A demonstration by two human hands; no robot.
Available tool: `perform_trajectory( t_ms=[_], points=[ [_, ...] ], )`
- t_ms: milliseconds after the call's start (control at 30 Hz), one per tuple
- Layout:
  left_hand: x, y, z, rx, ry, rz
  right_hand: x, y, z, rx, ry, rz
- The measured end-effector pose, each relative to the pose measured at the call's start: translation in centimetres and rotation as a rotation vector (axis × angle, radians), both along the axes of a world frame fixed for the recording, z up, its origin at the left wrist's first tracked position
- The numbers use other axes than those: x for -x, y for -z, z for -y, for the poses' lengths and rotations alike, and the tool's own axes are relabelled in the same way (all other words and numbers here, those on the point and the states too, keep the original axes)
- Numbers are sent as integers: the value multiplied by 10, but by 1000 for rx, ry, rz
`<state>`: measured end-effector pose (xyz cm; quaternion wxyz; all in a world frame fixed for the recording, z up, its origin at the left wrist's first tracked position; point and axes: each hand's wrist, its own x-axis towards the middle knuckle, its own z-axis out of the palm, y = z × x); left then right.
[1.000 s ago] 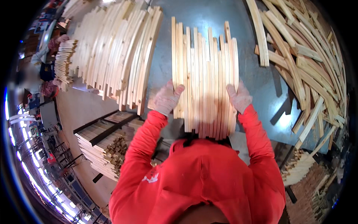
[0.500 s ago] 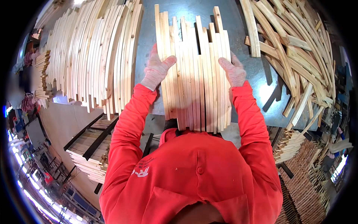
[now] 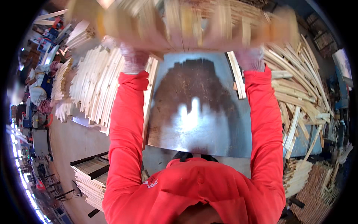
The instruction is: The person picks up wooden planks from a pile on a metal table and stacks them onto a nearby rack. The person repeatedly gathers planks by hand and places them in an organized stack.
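A bundle of pale wooden strips (image 3: 182,31) is raised above the far part of the metal tabletop (image 3: 186,138), blurred by motion, with its near ends facing me. My left hand (image 3: 134,59), in a whitish glove, grips the left side of the bundle, its fingers partly hidden by the wood. At the opposite side my gloved right hand (image 3: 250,59) presses in, also smeared and partly covered. Both arms reach out straight, and the bundle spans the width between them and beyond.
Wooden strips lie side by side in a row (image 3: 95,84) on the left. A loose heap of strips (image 3: 298,93) covers the table's right side, with one strip (image 3: 237,76) beside it. Stacked wood (image 3: 89,179) stands low at left; more stacks (image 3: 313,198) stand at lower right.
The bundle has left the tabletop in front of me and moved up and away, tilting so its ends show. Both arms have stretched forward with it.
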<state>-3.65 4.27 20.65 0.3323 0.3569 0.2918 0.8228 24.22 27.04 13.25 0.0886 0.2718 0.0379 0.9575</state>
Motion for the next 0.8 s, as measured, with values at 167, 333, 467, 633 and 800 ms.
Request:
perform_trajectory(
  t_ms=[167,333,467,633,800],
  points=[
    [-34,85,22,273,147,106,-6,68,52,-1167,1003,840],
    [-66,264,97,928,-150,-85,-43,192,150,-1075,651,1258],
    [-72,244,120,1209,-107,-400,-65,177,192,-931,494,1383],
    [-70,257,136,1294,-321,-903,-74,186,211,-1282,521,1425],
    [-45,257,150,1370,-162,-581,-70,186,208,-1824,238,1524]
  ],
)
